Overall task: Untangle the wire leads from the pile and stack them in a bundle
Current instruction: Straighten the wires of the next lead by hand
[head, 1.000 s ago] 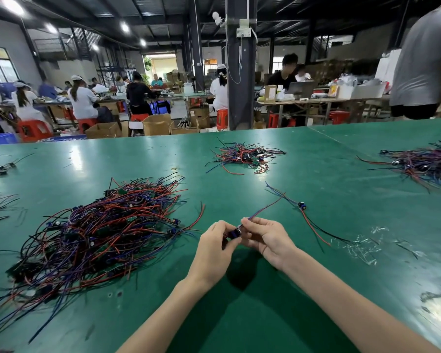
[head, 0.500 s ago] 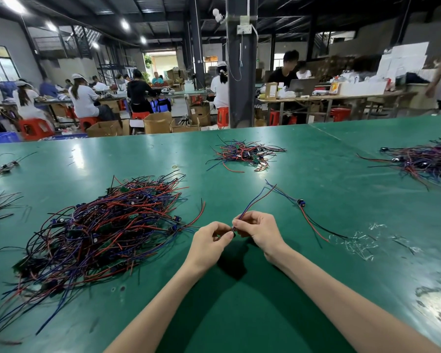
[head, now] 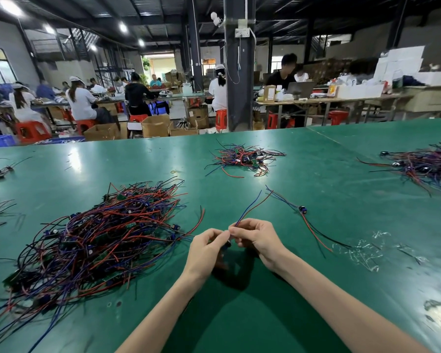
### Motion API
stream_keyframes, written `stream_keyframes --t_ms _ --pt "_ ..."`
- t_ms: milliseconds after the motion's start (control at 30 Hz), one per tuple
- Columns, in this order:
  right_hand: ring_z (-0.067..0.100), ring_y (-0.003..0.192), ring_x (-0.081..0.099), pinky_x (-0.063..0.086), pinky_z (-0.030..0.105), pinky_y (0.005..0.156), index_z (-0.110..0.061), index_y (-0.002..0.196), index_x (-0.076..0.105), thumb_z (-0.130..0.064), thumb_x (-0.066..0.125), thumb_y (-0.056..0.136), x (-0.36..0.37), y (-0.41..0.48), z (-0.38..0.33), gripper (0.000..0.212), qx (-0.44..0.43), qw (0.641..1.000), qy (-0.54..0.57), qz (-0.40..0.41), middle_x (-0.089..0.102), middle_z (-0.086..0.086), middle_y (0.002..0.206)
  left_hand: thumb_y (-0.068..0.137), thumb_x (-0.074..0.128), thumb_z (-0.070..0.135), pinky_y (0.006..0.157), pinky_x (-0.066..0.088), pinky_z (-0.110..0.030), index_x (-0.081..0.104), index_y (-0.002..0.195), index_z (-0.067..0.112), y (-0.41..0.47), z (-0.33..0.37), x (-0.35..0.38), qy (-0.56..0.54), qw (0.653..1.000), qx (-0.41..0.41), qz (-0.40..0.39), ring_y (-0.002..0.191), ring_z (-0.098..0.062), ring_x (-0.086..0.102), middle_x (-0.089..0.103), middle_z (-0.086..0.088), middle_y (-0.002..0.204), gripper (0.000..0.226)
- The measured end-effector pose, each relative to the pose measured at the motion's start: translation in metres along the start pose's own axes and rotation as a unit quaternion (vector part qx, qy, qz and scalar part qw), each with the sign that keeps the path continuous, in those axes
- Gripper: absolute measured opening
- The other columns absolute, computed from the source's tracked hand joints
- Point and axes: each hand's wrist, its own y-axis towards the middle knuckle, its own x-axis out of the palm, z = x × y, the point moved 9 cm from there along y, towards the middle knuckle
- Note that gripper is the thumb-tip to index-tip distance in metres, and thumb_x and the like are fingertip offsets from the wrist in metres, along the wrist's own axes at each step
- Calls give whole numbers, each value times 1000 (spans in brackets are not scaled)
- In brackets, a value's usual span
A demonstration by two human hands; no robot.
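Near the tabletop's [head: 239,322] front edge your left hand [head: 209,247] and right hand [head: 256,238] each have a pinching grip on one wire lead [head: 247,210], seemingly straightening it; next, lay it alongside the loose lead [head: 302,208] to the right. Its red and blue strands fan away, and the tangled pile [head: 99,238] sprawls left.

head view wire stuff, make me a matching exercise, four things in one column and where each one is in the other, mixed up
Things
1. big tangled pile
2. small pile
3. loose lead
4. red and blue lead

Places
a. pinched between left hand and right hand
b. far middle of the green table
c. left of both hands
d. lying flat, just right of the hands

Pairs: 1-c, 2-b, 3-d, 4-a
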Motion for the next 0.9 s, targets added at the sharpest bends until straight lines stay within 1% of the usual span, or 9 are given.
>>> stream_keyframes --t_ms 133,233,367,433,533,633,700,800,900 --pt "12 47 48 44 19 52 -2 73 68 0 71 77 3 -3 3 6 4 1000 14 -15 59 6 57 86 66 10 51 56 -30 65 71 8 -1 -1 3 -20 999 -25 -14 52 -6 54 59 4 55 16" --pt "13 49 48 45 19 52 -1 72 67 0 71 78 3 -6 5 7 23 999 47 -17 57 6 55 84 67 6 51 54 -28 67 67 11 -3 -1 6 -24 998 -47 -37 51 -8 55 61 0 56 17" --pt "9 48 51 48 19 49 -2 75 67 3 71 76 -3 -8 9 6 61 994 86 3 57 4 57 81 69 6 50 54 -26 69 67 12 -7 0 9 -25 996 -63 -57 50 -10 56 59 -4 59 15" --pt "8 47 51 48 19 48 -1 75 66 3 71 76 -8 -8 7 7 71 992 103 17 58 4 57 81 69 6 49 52 -25 68 66 10 -8 1 11 -28 995 -67 -63 50 -11 54 57 -5 60 15" --pt "9 44 50 46 18 44 1 74 64 6 69 77 -21 -6 1 8 72 986 144 47 59 5 55 81 69 6 47 48 -21 67 64 11 -12 2 14 -4 995 -62 -74 50 -11 51 59 -4 60 18" --pt "8 42 50 45 16 42 2 72 63 8 68 77 -38 -2 -6 9 68 982 159 78 60 5 53 82 67 6 41 39 -17 65 62 12 -15 2 17 15 995 -57 -87 42 -8 49 61 -2 55 21" --pt "8 41 51 46 16 42 1 70 64 8 70 76 -51 0 -10 10 59 981 151 103 61 5 53 82 67 6 41 37 -16 65 63 12 -15 3 18 17 994 -54 -90 41 -7 49 61 -1 55 20" --pt "8 40 49 47 17 43 0 68 65 7 73 73 -68 3 -16 12 23 983 113 143 59 3 50 82 67 6 42 39 -17 65 65 12 -15 6 18 28 994 -42 -97 47 -6 54 63 0 57 18" --pt "8 42 49 48 17 47 -6 65 67 1 78 71 -82 5 -22 14 -27 982 4 185 58 -4 47 82 67 7 42 38 -18 65 66 10 -15 6 19 32 994 -41 -99 48 -8 54 63 -1 58 16"
